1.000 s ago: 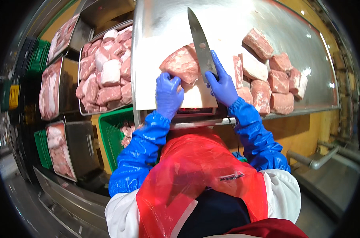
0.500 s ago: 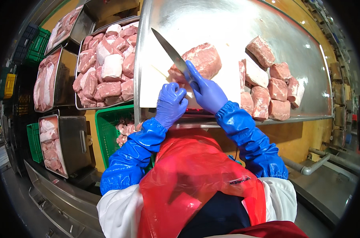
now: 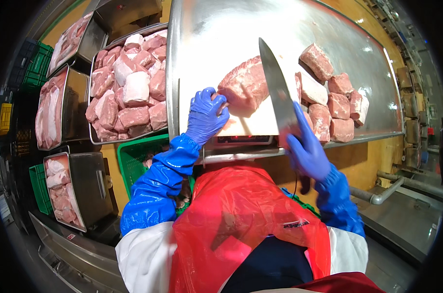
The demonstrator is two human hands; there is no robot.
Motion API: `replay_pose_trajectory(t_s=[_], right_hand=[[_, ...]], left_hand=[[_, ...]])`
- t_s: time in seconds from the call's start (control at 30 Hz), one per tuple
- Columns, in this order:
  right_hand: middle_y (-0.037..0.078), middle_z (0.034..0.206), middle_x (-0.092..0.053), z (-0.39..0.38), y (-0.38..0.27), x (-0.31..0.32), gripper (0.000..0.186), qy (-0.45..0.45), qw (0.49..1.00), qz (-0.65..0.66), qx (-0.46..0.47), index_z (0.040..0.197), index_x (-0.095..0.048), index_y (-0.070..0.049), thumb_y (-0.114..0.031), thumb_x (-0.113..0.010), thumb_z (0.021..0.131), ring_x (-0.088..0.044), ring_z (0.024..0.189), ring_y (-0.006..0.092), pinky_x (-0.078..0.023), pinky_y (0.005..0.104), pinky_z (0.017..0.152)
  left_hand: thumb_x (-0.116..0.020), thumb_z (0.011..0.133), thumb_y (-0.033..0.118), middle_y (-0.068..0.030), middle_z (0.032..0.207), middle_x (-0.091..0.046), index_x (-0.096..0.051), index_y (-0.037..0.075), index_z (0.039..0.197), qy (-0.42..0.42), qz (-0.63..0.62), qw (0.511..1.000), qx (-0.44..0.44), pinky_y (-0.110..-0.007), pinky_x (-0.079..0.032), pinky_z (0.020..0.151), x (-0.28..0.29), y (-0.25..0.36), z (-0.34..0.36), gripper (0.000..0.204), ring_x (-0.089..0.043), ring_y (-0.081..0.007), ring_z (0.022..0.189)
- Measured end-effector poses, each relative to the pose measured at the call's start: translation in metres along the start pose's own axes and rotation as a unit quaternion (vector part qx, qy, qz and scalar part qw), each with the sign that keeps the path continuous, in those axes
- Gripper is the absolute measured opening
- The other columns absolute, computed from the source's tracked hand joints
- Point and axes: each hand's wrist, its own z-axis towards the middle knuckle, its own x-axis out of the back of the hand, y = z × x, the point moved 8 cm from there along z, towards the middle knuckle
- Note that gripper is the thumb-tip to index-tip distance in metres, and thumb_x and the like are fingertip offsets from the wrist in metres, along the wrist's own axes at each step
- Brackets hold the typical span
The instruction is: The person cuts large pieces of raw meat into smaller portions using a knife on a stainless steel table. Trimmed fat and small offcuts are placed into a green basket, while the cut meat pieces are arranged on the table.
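In blue gloves, my left hand (image 3: 205, 116) is closed at the left end of a large piece of raw meat (image 3: 243, 88). A small piece of meat (image 3: 220, 99) shows between its fingers. The large piece lies on a white cutting board (image 3: 248, 125). My right hand (image 3: 309, 152), slightly blurred, grips a knife (image 3: 277, 83) whose long blade points up and away, over the right edge of the meat. Fingers mostly hide the handle. Several cut meat blocks (image 3: 320, 119) rest on the steel table to the board's right.
A steel tray heaped with meat blocks (image 3: 136, 88) stands left of the steel table (image 3: 363, 53). More meat-filled steel bins (image 3: 87, 188) line the far left. A green basket (image 3: 126, 161) sits below the table's left corner. A device with a red display (image 3: 242, 139) is under the board's near edge.
My right hand and the knife have swung right and toward me, off the meat's left end. My left hand has stayed near that end, now with a small meat piece showing in it.
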Motion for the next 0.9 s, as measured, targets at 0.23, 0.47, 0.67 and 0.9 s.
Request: replay_pose_trajectory(t_s=[0.23,0.47,0.67,0.9], right_hand=[[0.03,0.098,-0.068,0.155,-0.01,-0.106,0.084,-0.003,0.966,-0.256,0.029,0.161,-0.01,-0.012,-0.009,-0.054,0.09,-0.07,0.08,0.041,-0.055,0.0506,0.076],[0.027,0.088,-0.069,0.003,0.01,-0.07,0.094,-0.17,0.851,-0.48,-0.13,0.162,-0.007,-0.024,0.001,-0.053,0.085,-0.069,0.071,0.0424,-0.055,0.0534,0.069],[0.024,0.084,-0.069,0.05,0.02,-0.077,0.096,-0.101,0.866,-0.489,-0.025,0.162,-0.007,-0.027,0.003,-0.055,0.085,-0.069,0.07,0.0398,-0.056,0.053,0.065],[0.02,0.078,-0.067,-0.033,0.038,0.003,0.094,-0.218,0.82,-0.526,-0.057,0.162,-0.013,-0.029,0.001,-0.057,0.085,-0.068,0.068,0.0371,-0.053,0.0513,0.062]], left_hand=[[-0.074,0.074,0.012,-0.0149,0.099,-0.056,-0.064,0.007,0.093,-0.011,-0.018,1.0,-0.023,-0.046,-0.049,0.08,-0.005,-0.011,-0.006,0.022,-0.055,-0.0359,0.093],[-0.066,0.074,0.013,-0.0138,0.093,-0.056,-0.061,0.008,0.091,-0.054,-0.011,0.997,-0.05,-0.047,-0.048,0.078,-0.01,-0.019,0.006,0.018,-0.053,-0.0358,0.088],[-0.065,0.074,0.013,-0.0144,0.091,-0.055,-0.06,0.008,0.089,-0.105,-0.054,0.987,-0.109,-0.046,-0.05,0.079,-0.019,-0.004,0.014,0.017,-0.055,-0.0354,0.09],[-0.065,0.079,0.01,-0.0133,0.086,-0.057,-0.062,0.007,0.085,-0.04,-0.001,0.997,0.066,-0.041,-0.049,0.079,0.013,-0.091,0.044,0.007,-0.058,-0.0321,0.089]])
